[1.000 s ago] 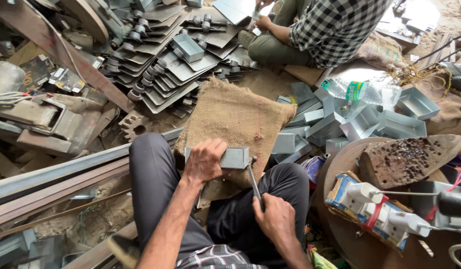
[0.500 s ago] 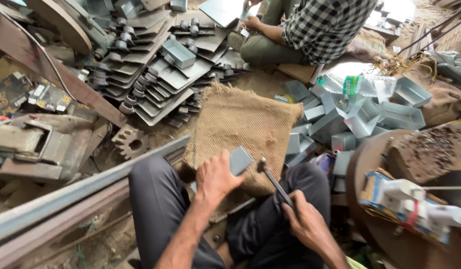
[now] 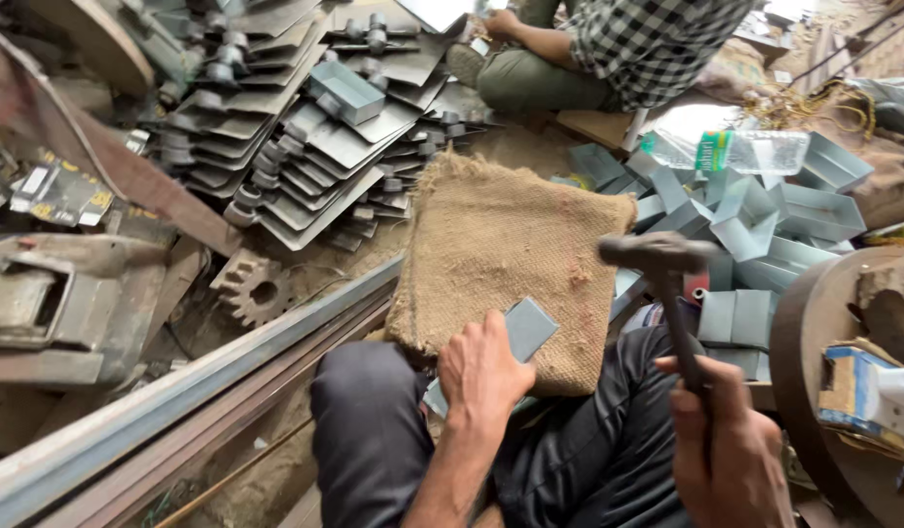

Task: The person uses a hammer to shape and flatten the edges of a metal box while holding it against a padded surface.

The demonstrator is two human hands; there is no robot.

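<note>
1. Scrap metal covers the dirt floor of this workshop: stacked grey plates with bolts (image 3: 305, 127) fan out at upper left, and a rusty gear wheel (image 3: 254, 286) lies below them beside a long steel rail (image 3: 178, 396) that runs diagonally across the ground.
2. Folded burlap sacking (image 3: 516, 254) rests in the middle, over the seated person's dark-trousered knees.
3. On its near edge lies a flat grey metal piece (image 3: 528, 328), tilted, partly under the left hand (image 3: 483, 376).
4. That hand presses down on the piece with fingers curled over its lower part, pinning it against the sacking.
5. The right hand (image 3: 731, 440) is wrapped tight around the handle of a hammer (image 3: 667, 284), whose dark head is raised above the sacking's right edge, apart from the metal piece.
6. A heap of grey folded metal boxes (image 3: 765, 210) sits to the right, with a clear plastic bottle (image 3: 740, 152) lying on top.
7. Another person in a checked shirt (image 3: 657, 39) sits at the top, a hand near the plates.
8. A round rusty metal surface (image 3: 814, 332) carries a small blue and white carton (image 3: 862, 391) at far right.
</note>
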